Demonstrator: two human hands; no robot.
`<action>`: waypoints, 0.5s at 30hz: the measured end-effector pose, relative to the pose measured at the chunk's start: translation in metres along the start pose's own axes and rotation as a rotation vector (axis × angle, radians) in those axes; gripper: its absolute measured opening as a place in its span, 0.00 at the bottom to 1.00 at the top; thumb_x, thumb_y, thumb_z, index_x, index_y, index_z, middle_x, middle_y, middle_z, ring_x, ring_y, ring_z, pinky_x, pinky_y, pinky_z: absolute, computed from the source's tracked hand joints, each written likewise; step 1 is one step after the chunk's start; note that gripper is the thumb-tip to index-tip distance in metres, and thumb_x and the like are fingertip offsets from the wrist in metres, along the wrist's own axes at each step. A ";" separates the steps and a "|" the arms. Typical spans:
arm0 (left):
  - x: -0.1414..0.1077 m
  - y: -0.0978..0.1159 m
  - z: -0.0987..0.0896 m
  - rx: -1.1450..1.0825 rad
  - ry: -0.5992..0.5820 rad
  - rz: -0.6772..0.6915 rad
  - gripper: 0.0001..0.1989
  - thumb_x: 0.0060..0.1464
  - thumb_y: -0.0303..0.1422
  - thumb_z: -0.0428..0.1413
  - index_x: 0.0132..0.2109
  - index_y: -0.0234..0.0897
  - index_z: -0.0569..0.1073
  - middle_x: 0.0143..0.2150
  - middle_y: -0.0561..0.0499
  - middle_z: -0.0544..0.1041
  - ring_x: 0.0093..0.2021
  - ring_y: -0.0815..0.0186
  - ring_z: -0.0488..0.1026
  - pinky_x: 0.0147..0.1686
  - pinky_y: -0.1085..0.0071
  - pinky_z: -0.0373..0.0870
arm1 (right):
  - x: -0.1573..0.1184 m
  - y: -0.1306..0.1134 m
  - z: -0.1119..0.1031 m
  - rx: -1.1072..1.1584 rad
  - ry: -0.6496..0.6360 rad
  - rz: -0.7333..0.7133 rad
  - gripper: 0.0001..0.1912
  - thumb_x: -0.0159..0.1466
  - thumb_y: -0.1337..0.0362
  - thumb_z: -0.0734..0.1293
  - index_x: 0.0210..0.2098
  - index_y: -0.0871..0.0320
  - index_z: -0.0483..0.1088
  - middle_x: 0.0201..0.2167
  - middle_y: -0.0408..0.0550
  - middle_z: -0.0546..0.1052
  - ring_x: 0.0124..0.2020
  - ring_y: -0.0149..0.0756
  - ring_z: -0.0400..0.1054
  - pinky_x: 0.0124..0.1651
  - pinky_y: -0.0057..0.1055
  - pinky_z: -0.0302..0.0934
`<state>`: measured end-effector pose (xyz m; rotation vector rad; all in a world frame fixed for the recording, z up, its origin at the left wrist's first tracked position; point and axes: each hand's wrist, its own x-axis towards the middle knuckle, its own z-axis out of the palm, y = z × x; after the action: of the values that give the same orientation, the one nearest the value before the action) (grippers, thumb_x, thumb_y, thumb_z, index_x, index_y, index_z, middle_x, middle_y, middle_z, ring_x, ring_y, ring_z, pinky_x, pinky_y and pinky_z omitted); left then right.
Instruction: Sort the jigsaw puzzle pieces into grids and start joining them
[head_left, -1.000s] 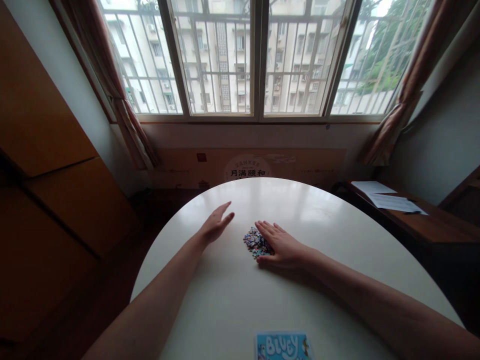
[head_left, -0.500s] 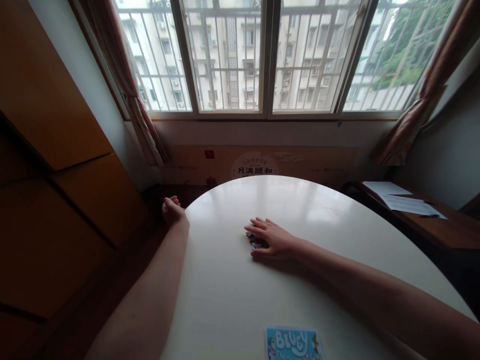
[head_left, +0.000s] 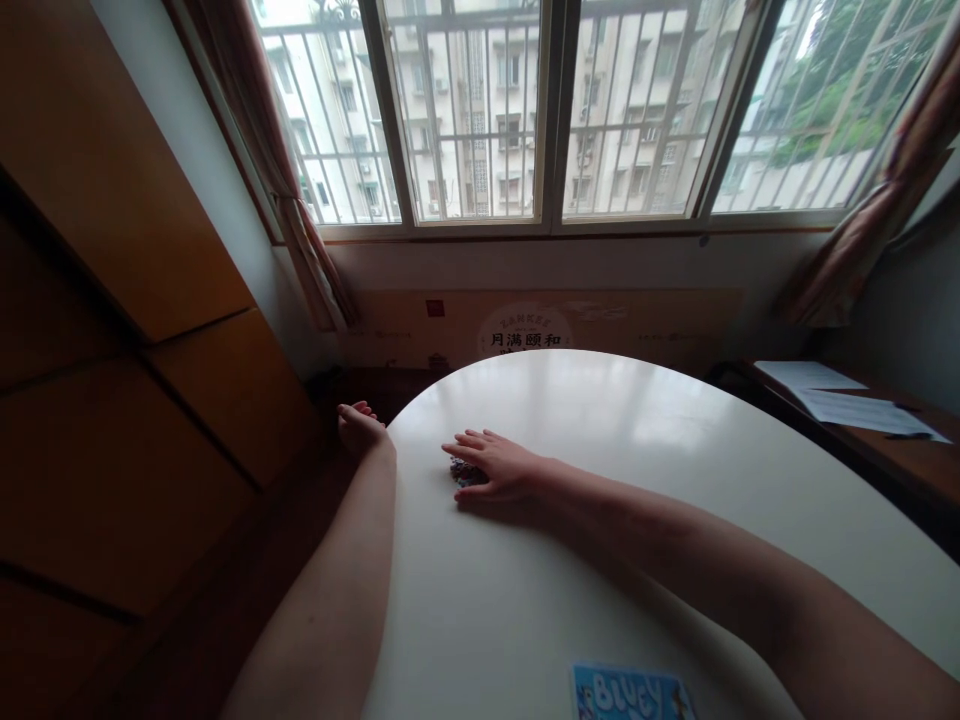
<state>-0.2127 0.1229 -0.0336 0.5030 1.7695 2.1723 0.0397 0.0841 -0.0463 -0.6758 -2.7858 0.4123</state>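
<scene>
On the white round table (head_left: 525,590), a small heap of multicoloured pieces (head_left: 466,474), which look like jigsaw pieces, lies in the curve of my right hand (head_left: 491,466). That hand rests palm down with its fingers spread, and partly covers the heap. Past the table's left edge is my left hand (head_left: 361,422), cupped with its palm turned up and its fingers loosely apart; nothing shows in it. A blue flat box or card marked "BLUEY" (head_left: 630,695) lies at the near side, cut off by the frame.
A brown side table (head_left: 919,470) with papers (head_left: 862,412) and pens stands at the right. Wooden cabinets (head_left: 202,420) line the left. A long printed carton (head_left: 652,325) leans below the barred window (head_left: 551,120).
My right hand has swept left over the table, and the heap of pieces has moved with it toward the left edge. The left hand stays beside the edge. The view has shifted slightly.
</scene>
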 end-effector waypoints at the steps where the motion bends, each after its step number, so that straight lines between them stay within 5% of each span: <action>1: 0.001 0.001 -0.001 -0.009 0.020 -0.020 0.22 0.66 0.44 0.35 0.39 0.36 0.68 0.38 0.45 0.72 0.36 0.63 0.71 0.27 0.72 0.66 | 0.007 -0.002 0.002 0.008 0.002 -0.019 0.47 0.64 0.38 0.65 0.73 0.53 0.49 0.72 0.56 0.52 0.72 0.54 0.44 0.72 0.51 0.42; 8: 0.005 0.004 -0.003 -0.050 0.070 -0.096 0.23 0.66 0.44 0.33 0.37 0.38 0.67 0.36 0.46 0.70 0.35 0.63 0.72 0.27 0.72 0.67 | 0.053 -0.009 0.021 0.052 0.065 -0.053 0.58 0.61 0.38 0.67 0.75 0.61 0.36 0.71 0.61 0.52 0.72 0.53 0.45 0.73 0.46 0.43; 15: 0.010 -0.002 -0.002 -0.014 0.073 -0.049 0.24 0.64 0.47 0.30 0.37 0.38 0.64 0.35 0.47 0.68 0.32 0.64 0.70 0.26 0.73 0.68 | 0.073 -0.019 0.020 0.083 0.117 0.006 0.57 0.62 0.40 0.69 0.75 0.60 0.36 0.71 0.61 0.52 0.72 0.55 0.45 0.72 0.50 0.43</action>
<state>-0.2220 0.1262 -0.0354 0.3769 1.7827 2.1946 -0.0368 0.0984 -0.0463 -0.6668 -2.6415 0.4706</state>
